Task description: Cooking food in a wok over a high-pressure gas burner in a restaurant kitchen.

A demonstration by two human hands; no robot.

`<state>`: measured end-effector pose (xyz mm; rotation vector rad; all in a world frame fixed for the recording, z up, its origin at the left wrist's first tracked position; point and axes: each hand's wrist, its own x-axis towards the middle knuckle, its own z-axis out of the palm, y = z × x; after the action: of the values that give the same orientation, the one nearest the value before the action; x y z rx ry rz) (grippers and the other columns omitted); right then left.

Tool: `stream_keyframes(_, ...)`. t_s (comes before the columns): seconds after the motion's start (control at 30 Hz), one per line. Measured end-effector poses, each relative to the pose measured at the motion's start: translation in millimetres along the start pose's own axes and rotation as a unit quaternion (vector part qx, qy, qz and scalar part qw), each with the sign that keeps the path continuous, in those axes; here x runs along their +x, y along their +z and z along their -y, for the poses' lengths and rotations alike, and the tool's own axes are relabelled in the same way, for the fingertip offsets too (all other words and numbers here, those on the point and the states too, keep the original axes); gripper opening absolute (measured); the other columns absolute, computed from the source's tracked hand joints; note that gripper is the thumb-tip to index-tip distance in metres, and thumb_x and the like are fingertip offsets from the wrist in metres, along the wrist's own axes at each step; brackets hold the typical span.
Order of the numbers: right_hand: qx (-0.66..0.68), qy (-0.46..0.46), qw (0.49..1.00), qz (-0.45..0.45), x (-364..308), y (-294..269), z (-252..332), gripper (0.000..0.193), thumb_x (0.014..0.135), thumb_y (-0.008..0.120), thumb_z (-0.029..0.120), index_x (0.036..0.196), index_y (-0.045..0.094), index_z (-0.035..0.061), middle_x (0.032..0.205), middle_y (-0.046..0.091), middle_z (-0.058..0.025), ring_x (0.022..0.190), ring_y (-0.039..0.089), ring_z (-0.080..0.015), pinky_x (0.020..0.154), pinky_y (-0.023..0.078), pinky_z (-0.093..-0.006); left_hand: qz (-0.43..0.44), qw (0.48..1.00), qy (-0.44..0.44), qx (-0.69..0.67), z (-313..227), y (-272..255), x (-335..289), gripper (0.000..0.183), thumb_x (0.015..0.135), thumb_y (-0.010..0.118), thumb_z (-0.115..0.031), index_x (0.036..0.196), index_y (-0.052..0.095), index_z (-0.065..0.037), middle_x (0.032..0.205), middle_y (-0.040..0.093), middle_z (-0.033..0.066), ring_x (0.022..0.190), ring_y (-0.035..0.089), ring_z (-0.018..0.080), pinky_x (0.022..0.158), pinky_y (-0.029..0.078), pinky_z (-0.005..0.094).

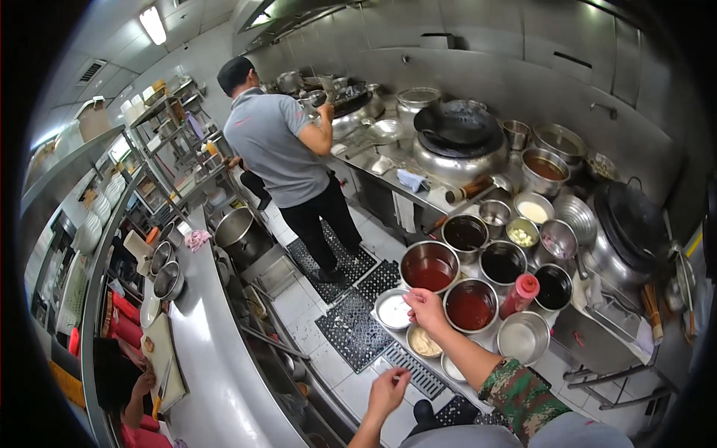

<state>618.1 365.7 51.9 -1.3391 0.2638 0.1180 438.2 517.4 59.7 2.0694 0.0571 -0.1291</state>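
Observation:
My right hand (426, 308) reaches out over the near row of bowls, its fingertips pinched together at the right edge of a bowl of white powder (393, 309). Anything between those fingertips is too small to make out. Just under the wrist sits a bowl of pale yellow paste (423, 341). Beside the forearm stand a metal pot of red sauce (470, 305) and, farther off, another pot of reddish liquid (429, 267). My left hand (388, 391) hangs lower, above the floor, fingers curled in and nothing visible in them.
Right of my arm are a red squeeze bottle (520, 294), a pot of clear liquid (523, 336) and dark sauces (503, 261). Large woks (457, 125) line the back wall. A person in grey (276, 142) works ahead. A steel counter (216, 358) runs along the left, where another person's hand (144, 383) shows.

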Motion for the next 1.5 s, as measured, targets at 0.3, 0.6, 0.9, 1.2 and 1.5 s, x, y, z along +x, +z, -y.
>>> stream_keyframes(0.3, -0.445, -0.332, 0.829, 0.072, -34.0, 16.4, 47.0, 0.019, 0.095, 0.059, 0.017, 0.103, 0.07, 0.0046, 0.096, 0.065, -0.0161, 0.089, 0.065, -0.0364, 0.078, 0.054, -0.0448, 0.034, 0.997, -0.067, 0.011, 43.0, -36.0, -8.8, 0.035, 0.092, 0.068, -0.035, 0.108, 0.073, -0.004, 0.092, 0.074, 0.0169, 0.079, 0.073, 0.0258, 0.075, 0.056, 0.0352)
stream_keyframes(0.6, -0.489, -0.339, 0.801, 0.057, -122.2, -42.3, 109.4, 0.017, 0.092, 0.061, 0.012, 0.106, 0.068, 0.0048, 0.092, 0.066, -0.0131, 0.08, 0.067, -0.033, 0.07, 0.054, -0.0411, 0.051, 0.998, -0.001, -0.036, 43.5, -27.2, 52.7, 0.033, 0.093, 0.066, -0.028, 0.11, 0.07, 0.0, 0.098, 0.073, 0.0173, 0.08, 0.072, 0.0271, 0.075, 0.056, 0.0371)
stream_keyframes(0.9, -0.543, -0.26, 0.798, 0.006, -135.9, -78.1, 18.1, 0.019, 0.093, 0.061, 0.012, 0.109, 0.067, 0.0045, 0.096, 0.067, -0.0152, 0.087, 0.066, -0.0359, 0.075, 0.053, -0.0443, 0.069, 0.991, -0.045, -0.109, 58.6, 27.2, 70.7, 0.038, 0.093, 0.066, -0.033, 0.111, 0.07, 0.0, 0.098, 0.073, 0.0177, 0.081, 0.07, 0.0271, 0.075, 0.054, 0.0364)
stream_keyframes(1.2, -0.575, -0.265, 0.774, 0.017, -133.4, -79.8, 26.3, 0.021, 0.091, 0.06, 0.008, 0.111, 0.066, 0.0049, 0.099, 0.069, -0.0178, 0.089, 0.067, -0.0371, 0.078, 0.054, -0.0453, 0.063, 0.995, -0.022, -0.08, 46.0, 34.6, 70.4, 0.035, 0.093, 0.067, -0.03, 0.107, 0.069, 0.001, 0.092, 0.073, 0.0158, 0.081, 0.07, 0.0239, 0.075, 0.054, 0.0355)
stream_keyframes(1.5, -0.538, -0.284, 0.794, -0.014, -131.2, -79.0, 19.2, 0.02, 0.09, 0.06, 0.008, 0.108, 0.065, 0.0033, 0.097, 0.068, -0.0174, 0.086, 0.067, -0.0367, 0.076, 0.055, -0.0439, 0.053, 0.997, -0.023, -0.053, 39.2, 35.6, 69.2, 0.035, 0.091, 0.067, -0.032, 0.103, 0.069, 0.001, 0.089, 0.072, 0.0185, 0.079, 0.07, 0.0283, 0.074, 0.054, 0.0385)
